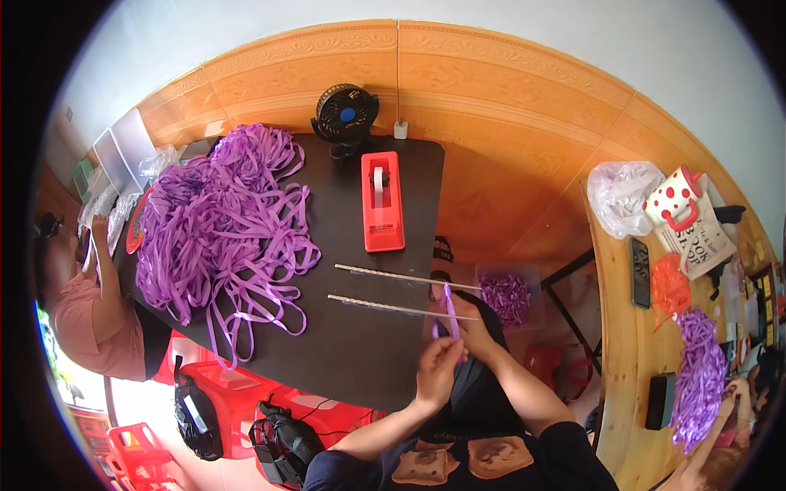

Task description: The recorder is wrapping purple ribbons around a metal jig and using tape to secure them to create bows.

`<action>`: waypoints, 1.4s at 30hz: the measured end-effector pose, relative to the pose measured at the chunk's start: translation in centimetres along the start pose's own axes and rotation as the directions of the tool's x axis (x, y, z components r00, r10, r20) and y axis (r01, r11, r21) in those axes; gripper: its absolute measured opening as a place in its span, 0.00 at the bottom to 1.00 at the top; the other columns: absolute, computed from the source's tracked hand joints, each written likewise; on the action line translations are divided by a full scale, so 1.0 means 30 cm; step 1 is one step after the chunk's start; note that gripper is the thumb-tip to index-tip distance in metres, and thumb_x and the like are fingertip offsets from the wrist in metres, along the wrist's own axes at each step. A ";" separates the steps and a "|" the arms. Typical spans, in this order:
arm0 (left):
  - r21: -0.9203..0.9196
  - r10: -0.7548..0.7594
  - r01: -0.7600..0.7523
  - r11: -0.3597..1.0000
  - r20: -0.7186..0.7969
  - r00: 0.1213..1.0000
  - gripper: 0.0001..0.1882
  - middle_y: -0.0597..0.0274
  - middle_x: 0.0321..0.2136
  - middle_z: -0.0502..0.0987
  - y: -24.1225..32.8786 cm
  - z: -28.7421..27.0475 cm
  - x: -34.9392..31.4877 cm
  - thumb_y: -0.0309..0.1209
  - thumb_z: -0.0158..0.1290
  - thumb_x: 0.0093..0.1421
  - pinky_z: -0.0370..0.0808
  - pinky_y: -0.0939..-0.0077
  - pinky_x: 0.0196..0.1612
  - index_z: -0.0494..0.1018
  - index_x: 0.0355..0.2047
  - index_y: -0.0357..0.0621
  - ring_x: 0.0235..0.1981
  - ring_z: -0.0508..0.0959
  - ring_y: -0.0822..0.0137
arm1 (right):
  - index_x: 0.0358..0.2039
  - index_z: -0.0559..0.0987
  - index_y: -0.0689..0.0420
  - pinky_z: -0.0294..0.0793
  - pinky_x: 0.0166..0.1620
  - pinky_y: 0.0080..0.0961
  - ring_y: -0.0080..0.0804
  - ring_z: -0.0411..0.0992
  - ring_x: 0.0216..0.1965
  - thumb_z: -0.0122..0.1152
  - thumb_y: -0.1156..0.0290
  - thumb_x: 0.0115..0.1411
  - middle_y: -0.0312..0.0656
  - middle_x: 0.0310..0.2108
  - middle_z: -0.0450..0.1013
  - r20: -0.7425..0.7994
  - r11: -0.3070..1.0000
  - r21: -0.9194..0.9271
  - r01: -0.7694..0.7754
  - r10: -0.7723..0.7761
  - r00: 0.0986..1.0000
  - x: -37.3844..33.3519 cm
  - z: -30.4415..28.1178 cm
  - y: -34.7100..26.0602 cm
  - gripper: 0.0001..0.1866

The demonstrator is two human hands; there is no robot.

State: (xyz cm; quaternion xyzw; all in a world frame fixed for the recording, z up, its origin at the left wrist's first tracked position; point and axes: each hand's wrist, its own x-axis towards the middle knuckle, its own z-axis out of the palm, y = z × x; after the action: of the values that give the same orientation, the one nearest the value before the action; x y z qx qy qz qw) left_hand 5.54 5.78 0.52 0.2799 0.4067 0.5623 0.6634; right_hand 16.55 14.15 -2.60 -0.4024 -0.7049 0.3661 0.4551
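Note:
Two thin metal rods with twisted ends, an upper rod (393,274) and a lower rod (385,305), stick out past the right edge of the dark table. A short purple ribbon (451,307) runs upright across their free ends. Its lower part is pinched in my left hand (438,372), just below the rods. My right hand (468,325) is closed around the ribbon beside the lower rod's tip; its fingertips are partly hidden. A large heap of purple ribbon (213,229) lies loose on the left of the table.
A red tape dispenser (383,204) and a black fan (347,114) stand on the dark table (352,352). Below its right side is a clear bin (506,299) of small purple pieces. Co-workers sit left and far right, one by a wooden table (618,360) with purple ribbon.

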 end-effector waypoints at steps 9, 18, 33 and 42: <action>0.191 -0.062 0.038 0.981 0.119 0.991 0.05 0.66 0.26 0.76 0.073 -0.149 -0.291 0.23 0.53 0.61 0.70 0.87 0.32 0.75 0.36 0.33 0.27 0.74 0.80 | 0.36 0.78 0.66 0.71 0.41 0.21 0.27 0.73 0.36 0.53 0.72 0.63 0.43 0.35 0.75 0.083 0.923 0.271 -0.275 0.262 0.962 -0.372 0.147 -0.159 0.10; 0.290 -0.211 0.164 0.943 0.137 0.968 0.04 0.67 0.22 0.77 0.147 -0.259 -0.283 0.22 0.56 0.57 0.68 0.87 0.24 0.76 0.32 0.35 0.21 0.73 0.80 | 0.32 0.79 0.65 0.67 0.36 0.15 0.19 0.70 0.31 0.53 0.72 0.63 0.35 0.27 0.74 0.266 0.637 0.532 -0.558 0.500 0.825 -0.601 0.261 -0.282 0.10; 0.185 -0.132 0.087 0.979 0.249 0.959 0.15 0.58 0.36 0.77 0.101 -0.255 -0.247 0.18 0.55 0.56 0.72 0.83 0.39 0.71 0.45 0.30 0.36 0.74 0.74 | 0.41 0.79 0.60 0.72 0.40 0.17 0.25 0.77 0.36 0.53 0.70 0.63 0.41 0.36 0.78 0.510 0.447 0.530 -0.720 0.510 0.693 -0.605 0.210 -0.359 0.11; 0.174 -0.171 0.149 0.974 0.124 0.977 0.07 0.60 0.31 0.77 0.084 -0.218 -0.182 0.22 0.56 0.57 0.73 0.79 0.37 0.75 0.37 0.35 0.34 0.76 0.71 | 0.43 0.78 0.63 0.73 0.43 0.21 0.27 0.76 0.37 0.52 0.78 0.61 0.43 0.37 0.78 0.494 0.521 0.493 -0.697 0.491 0.717 -0.602 0.209 -0.327 0.11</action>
State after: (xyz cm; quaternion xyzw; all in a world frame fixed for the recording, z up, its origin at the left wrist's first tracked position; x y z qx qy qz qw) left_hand -1.56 0.43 0.48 0.3380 0.4257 0.4509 0.7080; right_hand 13.12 -7.05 -2.19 -0.3776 -0.4073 0.7758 0.2995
